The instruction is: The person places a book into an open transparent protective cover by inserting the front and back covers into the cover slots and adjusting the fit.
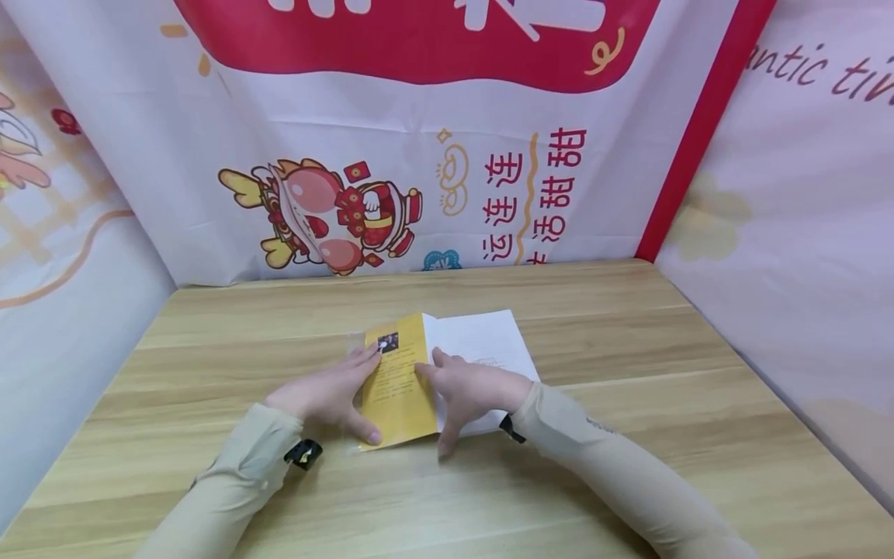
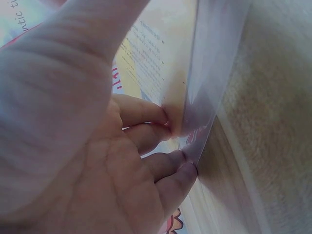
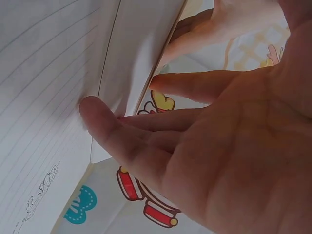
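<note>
An open notebook lies on the table, its yellow cover flap point(image 1: 401, 380) spread to the left and its white page point(image 1: 482, 334) to the right. Faint ruled lines run across the page point(image 3: 39, 53) in the right wrist view. Clear plastic point(image 2: 214, 53) sticks out past the flap's outer edge. My left hand point(image 1: 328, 392) rests along that edge with thumb and fingers spread, fingertips against the flap and plastic. At the fold, my right hand point(image 1: 478, 388) reaches across with extended fingers. One of its fingertips touches the lined page; another is at the flap's edge.
The wood-grain table point(image 1: 447, 505) is bordered at the back by a printed cloth point(image 1: 391, 109) with a cartoon dragon and red lettering. More printed cloth hangs on the left point(image 1: 49, 194) and right point(image 1: 789, 233). Both wrists carry small black devices.
</note>
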Tool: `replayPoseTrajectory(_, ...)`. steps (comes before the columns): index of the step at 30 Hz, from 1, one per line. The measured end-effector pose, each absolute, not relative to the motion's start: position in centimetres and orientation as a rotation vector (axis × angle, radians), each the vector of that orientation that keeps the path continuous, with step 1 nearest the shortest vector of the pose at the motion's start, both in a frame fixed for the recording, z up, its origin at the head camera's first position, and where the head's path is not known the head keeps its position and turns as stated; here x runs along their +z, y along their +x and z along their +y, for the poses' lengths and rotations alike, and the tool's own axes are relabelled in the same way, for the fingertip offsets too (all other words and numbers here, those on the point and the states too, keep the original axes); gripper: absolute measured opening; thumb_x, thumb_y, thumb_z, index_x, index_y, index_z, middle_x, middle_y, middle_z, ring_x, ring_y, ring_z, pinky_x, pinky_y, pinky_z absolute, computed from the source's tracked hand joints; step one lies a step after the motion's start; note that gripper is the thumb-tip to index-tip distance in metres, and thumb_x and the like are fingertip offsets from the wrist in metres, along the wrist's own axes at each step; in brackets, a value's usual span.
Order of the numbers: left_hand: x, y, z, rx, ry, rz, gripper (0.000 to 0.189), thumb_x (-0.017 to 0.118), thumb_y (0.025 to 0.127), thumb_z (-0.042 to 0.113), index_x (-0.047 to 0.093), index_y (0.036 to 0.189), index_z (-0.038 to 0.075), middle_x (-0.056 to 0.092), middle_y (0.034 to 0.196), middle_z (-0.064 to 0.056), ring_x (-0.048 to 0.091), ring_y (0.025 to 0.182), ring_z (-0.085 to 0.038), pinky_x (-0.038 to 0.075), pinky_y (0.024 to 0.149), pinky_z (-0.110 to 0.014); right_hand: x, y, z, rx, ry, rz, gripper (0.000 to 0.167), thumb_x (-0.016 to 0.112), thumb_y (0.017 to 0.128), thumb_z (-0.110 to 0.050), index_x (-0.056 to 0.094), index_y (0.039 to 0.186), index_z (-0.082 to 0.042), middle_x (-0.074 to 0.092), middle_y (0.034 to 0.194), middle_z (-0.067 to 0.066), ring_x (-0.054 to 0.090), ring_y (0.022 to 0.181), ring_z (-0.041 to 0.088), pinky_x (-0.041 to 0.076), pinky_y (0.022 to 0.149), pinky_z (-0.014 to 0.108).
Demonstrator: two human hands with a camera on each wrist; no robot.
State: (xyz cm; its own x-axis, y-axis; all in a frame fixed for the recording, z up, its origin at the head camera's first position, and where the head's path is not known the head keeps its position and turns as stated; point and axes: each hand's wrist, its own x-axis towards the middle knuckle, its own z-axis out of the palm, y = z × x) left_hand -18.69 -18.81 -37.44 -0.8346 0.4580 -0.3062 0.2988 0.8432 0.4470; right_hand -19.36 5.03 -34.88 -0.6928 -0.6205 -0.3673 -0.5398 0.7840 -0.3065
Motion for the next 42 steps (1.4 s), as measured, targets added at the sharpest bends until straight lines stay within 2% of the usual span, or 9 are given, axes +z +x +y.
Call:
replayPoseTrajectory(10,-37.8,-18.7,-18.8,0.539,0.566,2.611,0.134,0.085,0.060,0.061,0.013,0.156,0.002,0.003,0.163,-0.013,0.004,0.147,-0.034,0.012,0.117,-0.049,-35.2,-19.2,4.9,-0.174,-0.938,2.558,0.116,0.096,0.061,-0.032,0.031,0.153,-0.006,0.021,0.157,0.024,0.033,0.138,0.036,0.039,0.106,0.044)
replayPoseTrajectory(17,-38.0,-18.6,-18.7,0.536,0.564,2.602,0.133,0.086,0.061,0.059,0.014,0.156,0.002,0.003,0.163,-0.013,0.005,0.147,-0.033,0.012,0.117,-0.048,-35.5,-19.1,5.0,-0.196,-0.939,2.526,0.111,0.093,0.066,-0.025,0.029,0.154,-0.006,0.018,0.158,0.025,0.032,0.139,0.038,0.037,0.108,0.044)
replayPoseTrajectory(25,-38.2,-18.8,-18.7,0.545,0.570,2.619,0.134,0.085,0.060,0.061,0.014,0.156,0.002,0.003,0.163,-0.012,0.005,0.147,-0.034,0.012,0.116,-0.049,-35.5,-19.2,5.2,-0.175,-0.975,2.535,0.109,0.092,0.068,-0.026,0.029,0.155,-0.007,0.019,0.157,0.026,0.037,0.137,0.032,0.038,0.107,0.041)
replayPoseTrajectory(32,-37.7,-18.4,-18.6,0.539,0.537,2.695,0.140,0.085,0.054,0.064,0.015,0.155,-0.001,0.000,0.160,-0.024,0.001,0.146,-0.038,0.010,0.115,-0.053,-34.9,-19.2,5.2,-0.171,-0.996,2.529,0.108,0.090,0.069,-0.023,0.027,0.155,-0.006,0.018,0.157,0.028,0.051,0.122,0.021,0.046,0.100,0.036)
replayPoseTrajectory(36,-38.2,-18.7,-18.9,0.544,0.559,2.713,0.146,0.084,0.051,0.069,0.012,0.153,-0.007,0.006,0.159,-0.024,0.007,0.146,-0.036,0.011,0.116,-0.048,-34.6,-19.2,5.1,-0.189,-0.997,2.519,0.108,0.090,0.070,-0.020,0.025,0.155,-0.005,0.018,0.156,0.028,0.051,0.121,0.018,0.044,0.102,0.034)
replayPoseTrajectory(42,-38.5,-19.0,-18.9,0.552,0.576,2.705,0.148,0.082,0.050,0.071,0.010,0.154,-0.006,0.004,0.160,-0.022,0.005,0.147,-0.034,0.010,0.117,-0.047,-34.7,-19.1,5.1,-0.181,-1.002,2.539,0.110,0.090,0.068,-0.021,0.025,0.155,-0.002,0.019,0.156,0.028,0.049,0.126,0.020,0.041,0.105,0.034)
